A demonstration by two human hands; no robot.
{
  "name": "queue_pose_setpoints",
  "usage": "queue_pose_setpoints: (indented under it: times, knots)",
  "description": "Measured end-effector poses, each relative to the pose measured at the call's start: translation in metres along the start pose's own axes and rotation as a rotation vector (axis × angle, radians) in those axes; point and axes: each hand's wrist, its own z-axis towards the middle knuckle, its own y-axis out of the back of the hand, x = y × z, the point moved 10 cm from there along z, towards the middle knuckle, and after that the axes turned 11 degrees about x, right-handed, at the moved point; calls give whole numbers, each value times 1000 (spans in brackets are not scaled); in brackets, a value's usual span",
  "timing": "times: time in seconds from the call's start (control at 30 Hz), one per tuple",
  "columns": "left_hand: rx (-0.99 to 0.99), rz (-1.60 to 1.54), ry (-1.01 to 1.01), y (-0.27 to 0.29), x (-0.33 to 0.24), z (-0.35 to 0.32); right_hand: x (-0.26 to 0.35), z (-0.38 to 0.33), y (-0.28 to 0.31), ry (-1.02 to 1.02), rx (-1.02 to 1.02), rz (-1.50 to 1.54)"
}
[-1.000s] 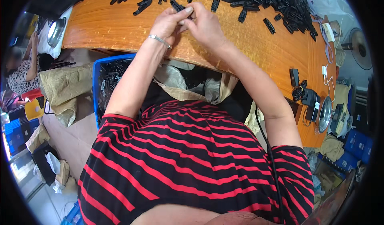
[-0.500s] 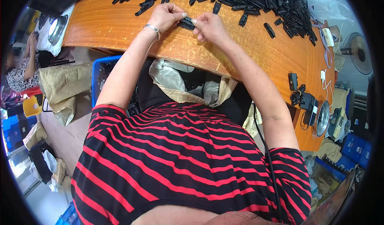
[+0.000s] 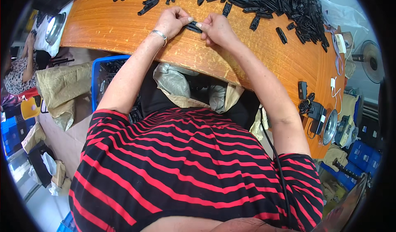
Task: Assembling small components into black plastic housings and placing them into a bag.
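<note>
- The left hand point(image 3: 172, 20) and right hand point(image 3: 215, 27) pinched 1 black plastic piece point(image 3: 193, 26) between their fingertips, above the table point(image 3: 123, 21) near its front edge.
- A slip could have dropped it over that edge toward the blue crate point(image 3: 95, 73).

black part point(image 3: 193, 26), orange table point(image 3: 123, 21), blue crate point(image 3: 96, 73)
</note>
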Motion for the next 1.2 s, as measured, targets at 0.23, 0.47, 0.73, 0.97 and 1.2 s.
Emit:
queue_pose_setpoints:
  times: [0.23, 0.47, 0.73, 0.97, 1.2]
  knots:
    - [12, 108, -115, -5, -3, 4, -2, 9, 0, -92, 53, -218]
    - [138, 151, -216, -27, -7, -37, -21, -34, -21, -16, 184, -243]
    - [-404, 403, -165, 60, -23, -17, -7, -132, -81, 390, 137, -842]
    - [-456, 632, 67, 74, -21, 35, 11, -102, -41, 399, 3, -746]
    - [-428, 688, 31, 59, -29, 21, 33, -34, 72, 307, -442, -845]
